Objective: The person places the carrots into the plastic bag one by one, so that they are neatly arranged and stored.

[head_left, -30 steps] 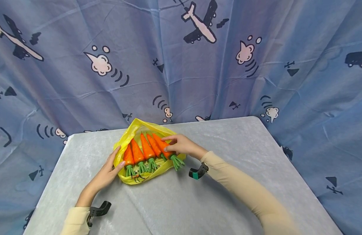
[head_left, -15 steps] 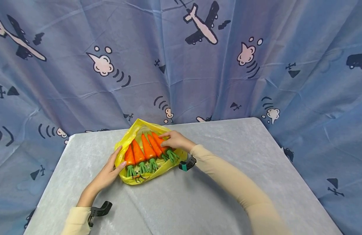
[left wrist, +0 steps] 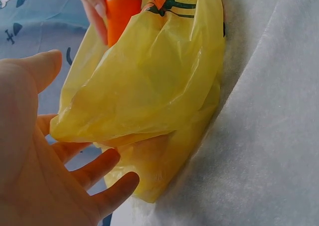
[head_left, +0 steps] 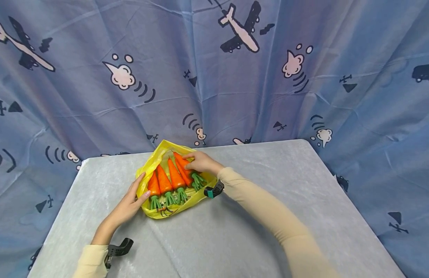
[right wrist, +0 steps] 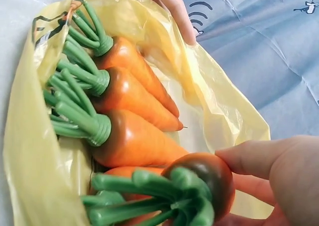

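A yellow plastic bag (head_left: 149, 161) lies with its mouth spread, and several orange carrots (head_left: 164, 180) with green tops rest side by side inside. My right hand (head_left: 203, 163) is over the bag's right side, thumb and fingers pinching one carrot (right wrist: 215, 172). That carrot lies over another at the right end of the row, its top pointing toward the right wrist camera. My left hand (head_left: 126, 204) touches the bag's left edge. In the left wrist view its fingers (left wrist: 115, 192) are spread and loosely extended against the bag's corner, with the thumb apart from them.
The grey-white table (head_left: 263, 173) extends around the bag, mostly to the right and toward the front. A blue patterned curtain (head_left: 214, 77) hangs right behind the table's back edge. Black straps with cameras sit on both wrists.
My right hand has moved left with the pinched carrot, from the bag's right edge in over the row. My left hand has stayed at the bag's left edge.
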A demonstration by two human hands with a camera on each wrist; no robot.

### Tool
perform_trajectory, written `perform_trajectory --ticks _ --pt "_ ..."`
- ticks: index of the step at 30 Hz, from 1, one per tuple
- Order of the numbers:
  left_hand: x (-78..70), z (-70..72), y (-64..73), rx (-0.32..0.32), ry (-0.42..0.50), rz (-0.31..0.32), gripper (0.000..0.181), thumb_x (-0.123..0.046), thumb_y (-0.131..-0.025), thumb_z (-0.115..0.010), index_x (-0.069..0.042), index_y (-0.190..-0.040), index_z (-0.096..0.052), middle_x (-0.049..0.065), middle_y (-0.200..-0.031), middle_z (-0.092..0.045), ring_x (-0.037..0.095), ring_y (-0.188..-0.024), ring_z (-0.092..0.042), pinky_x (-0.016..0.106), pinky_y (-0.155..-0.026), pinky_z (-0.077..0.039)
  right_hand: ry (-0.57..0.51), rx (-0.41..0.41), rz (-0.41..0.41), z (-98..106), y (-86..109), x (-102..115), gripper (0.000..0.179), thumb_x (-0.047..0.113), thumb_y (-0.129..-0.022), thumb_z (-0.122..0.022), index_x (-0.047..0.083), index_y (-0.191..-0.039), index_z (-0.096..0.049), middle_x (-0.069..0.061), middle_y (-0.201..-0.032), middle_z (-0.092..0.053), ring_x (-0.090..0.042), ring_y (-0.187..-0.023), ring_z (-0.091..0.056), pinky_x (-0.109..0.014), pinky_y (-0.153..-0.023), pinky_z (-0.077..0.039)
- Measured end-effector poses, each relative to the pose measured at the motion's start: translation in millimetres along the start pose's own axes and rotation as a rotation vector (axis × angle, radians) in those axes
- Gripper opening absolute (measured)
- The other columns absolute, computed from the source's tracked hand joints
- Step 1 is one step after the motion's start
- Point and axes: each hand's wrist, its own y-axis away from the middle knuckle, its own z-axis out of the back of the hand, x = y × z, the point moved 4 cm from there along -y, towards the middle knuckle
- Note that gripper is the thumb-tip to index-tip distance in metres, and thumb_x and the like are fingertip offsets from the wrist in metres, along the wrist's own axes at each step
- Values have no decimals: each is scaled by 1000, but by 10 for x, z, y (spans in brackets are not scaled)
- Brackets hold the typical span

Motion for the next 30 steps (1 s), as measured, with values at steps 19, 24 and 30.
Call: perform_trajectory --ticks 19,24,30 --pt "31 -7 -6 3 7 7 73 -32 -104 -51 -22 -161 -7 27 -164 -9 52 -149 -12 73 -115 -16 -2 -55 77 -7 -49 -136 52 6 -89 -67 13 -140 -58 -13 -145 -54 -27 -117 -60 -35 -96 -54" --pt "26 -4 -4 1 3 6 73 -32 -103 -51 -22 -161 -8 26 -164 -10 52 -149 -14 73 -114 -17 -1 -77 51 -1 -6 -231 49 7 -89 -68 11 -138 -60 -13 -141 -59 -27 -116 -62 -34 -93 -54" --pt "23 -4 2 -2 -6 4 73 -33 -103 -51 -22 -161 -8 25 -164 -12 52 -149 -15 73 -114 -18 -13 -98 15 -20 57 -298 48 8 -90 -67 9 -138 -59 -14 -137 -61 -26 -111 -64 -31 -88 -55"
